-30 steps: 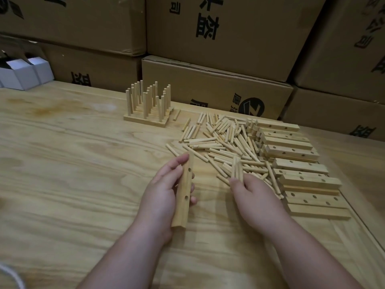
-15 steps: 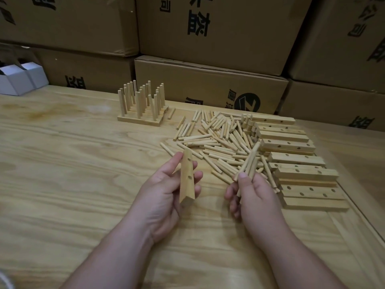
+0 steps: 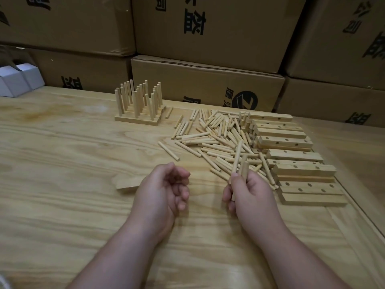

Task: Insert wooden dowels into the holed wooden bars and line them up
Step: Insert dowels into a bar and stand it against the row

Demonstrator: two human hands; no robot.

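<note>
Dowels (image 3: 239,163) I see gripped in right hand (image 3: 250,195); bar (image 3: 127,183) lies just left of loosely curled, empty left hand (image 3: 162,190).

Soft, even overhead light, moderately dim and warm. The wooden tabletop (image 3: 62,163) shows pale glare toward 10 o'clock. Only faint shadows sit under the hands. The cardboard boxes (image 3: 208,38) at 12 o'clock sit darker. Wide-angle bending curves the edges, and there's slight softness throughout.

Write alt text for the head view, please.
A person's right hand grips a few dowels over a wooden table; the left hand hangs loosely curled beside a bar. Loose dowels and holed bars lie beyond.
</note>
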